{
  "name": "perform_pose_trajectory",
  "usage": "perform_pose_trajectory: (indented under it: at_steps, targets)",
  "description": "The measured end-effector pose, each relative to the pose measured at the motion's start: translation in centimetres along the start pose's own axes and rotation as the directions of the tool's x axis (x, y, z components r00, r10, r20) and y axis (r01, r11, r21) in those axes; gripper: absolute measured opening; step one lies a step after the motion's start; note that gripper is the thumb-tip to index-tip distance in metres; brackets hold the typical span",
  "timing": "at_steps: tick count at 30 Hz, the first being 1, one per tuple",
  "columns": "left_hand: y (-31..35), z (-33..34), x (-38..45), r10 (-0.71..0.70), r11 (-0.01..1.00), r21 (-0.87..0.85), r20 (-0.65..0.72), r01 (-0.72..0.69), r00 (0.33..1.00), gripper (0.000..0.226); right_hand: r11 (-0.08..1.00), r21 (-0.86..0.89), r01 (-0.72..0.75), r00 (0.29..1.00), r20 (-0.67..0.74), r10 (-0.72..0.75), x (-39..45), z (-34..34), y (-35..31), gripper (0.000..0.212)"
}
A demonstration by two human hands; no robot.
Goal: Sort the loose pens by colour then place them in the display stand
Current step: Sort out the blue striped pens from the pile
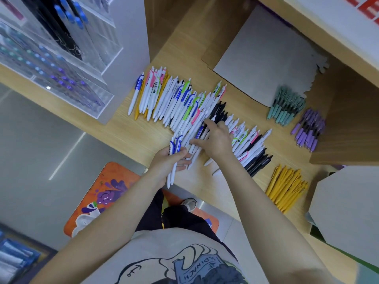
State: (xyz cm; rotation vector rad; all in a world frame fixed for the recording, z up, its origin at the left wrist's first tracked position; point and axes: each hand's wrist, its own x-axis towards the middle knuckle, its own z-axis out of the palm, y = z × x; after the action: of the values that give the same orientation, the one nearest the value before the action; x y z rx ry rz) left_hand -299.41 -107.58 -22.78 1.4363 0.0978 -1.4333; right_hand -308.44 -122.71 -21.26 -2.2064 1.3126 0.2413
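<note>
A long heap of loose pens (180,103), mostly white with blue, green or pink clips, lies across the wooden counter (141,138). My left hand (167,162) grips a few white pens with blue clips (174,158) at the counter's front edge. My right hand (215,140) rests on the middle of the heap, fingers spread over the pens and touching a blue-clipped one. Sorted groups lie to the right: teal pens (287,108), purple pens (308,130), yellow pens (287,187) and black pens (258,160). The clear acrylic display stand (61,64) stands at the left.
A grey cardboard sheet (266,58) lies behind the heap, and another grey board (348,203) is at the right. A wooden shelf side (348,119) rises beside the purple pens. An orange mat (102,197) lies on the floor below.
</note>
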Motion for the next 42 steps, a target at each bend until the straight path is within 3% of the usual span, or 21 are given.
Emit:
perform_pose_trajectory:
  at_steps: [6, 10, 14, 17, 19, 22, 25, 29, 33, 36, 39, 42]
  targets:
    - [0.3, -0.1, -0.1, -0.011, 1.0, -0.007, 0.027, 0.011, 1.0, 0.014, 0.964, 0.258, 0.071, 0.995, -0.081, -0.052, -0.6, -0.7, 0.1, 0.051]
    - [1.2, -0.3, 0.0, -0.072, 0.997, 0.019, 0.071, 0.071, 0.995, 0.02, 0.857, 0.514, 0.036, 0.995, -0.098, 0.017, -1.9, -2.4, -0.1, 0.021]
    - [2.6, 0.2, -0.3, -0.031, 0.995, 0.099, 0.096, 0.022, 0.995, 0.02, 0.731, 0.681, -0.028, 0.988, -0.093, 0.124, -2.9, -5.2, 0.5, 0.018]
    - [3.5, 0.9, -0.7, -0.014, 0.994, 0.108, 0.193, -0.007, 0.981, 0.026, 0.658, 0.749, -0.079, 0.992, -0.006, 0.127, -3.6, -6.6, 0.8, 0.021]
    - [4.0, 1.8, -0.7, -0.036, 0.994, 0.106, 0.295, 0.005, 0.955, 0.033, 0.652, 0.753, -0.095, 0.995, 0.049, 0.088, -3.7, -6.6, 0.3, 0.021]
    - [4.4, 2.9, -0.7, -0.084, 0.994, 0.096, 0.341, 0.054, 0.936, 0.033, 0.664, 0.744, -0.079, 0.997, 0.059, 0.053, -3.3, -6.3, -0.4, 0.019]
    - [4.7, 2.3, -0.4, -0.071, 0.997, 0.004, 0.324, 0.074, 0.943, 0.021, 0.667, 0.742, -0.071, 0.996, 0.02, 0.085, -2.4, -6.4, 0.0, 0.019]
    - [5.4, -0.3, 0.2, -0.016, 0.999, -0.045, 0.22, 0.027, 0.975, 0.019, 0.786, 0.617, -0.035, 0.999, -0.008, 0.05, -0.1, -5.9, -0.3, 0.021]
    - [6.2, -2.0, 0.3, 0.0, 1.0, 0.018, 0.16, -0.003, 0.987, 0.02, 0.915, 0.401, 0.046, 0.998, 0.021, -0.059, 3.2, -4.4, -2.9, 0.06]
    - [6.6, -2.6, 0.6, -0.027, 1.0, 0.011, 0.188, 0.025, 0.982, 0.03, 0.978, 0.207, 0.024, 0.998, 0.059, -0.037, 5.1, -3.0, -4.0, 0.078]
    - [6.7, -3.3, 1.1, -0.049, 0.998, -0.033, 0.189, 0.056, 0.981, 0.031, 0.978, 0.208, 0.002, 0.999, 0.036, -0.01, 5.8, -2.4, -4.1, 0.07]
    - [6.8, -3.3, 1.4, -0.038, 0.997, -0.066, 0.187, 0.051, 0.982, 0.035, 0.959, 0.282, 0.009, 1.0, -0.006, -0.007, 6.1, -2.4, -3.9, 0.043]
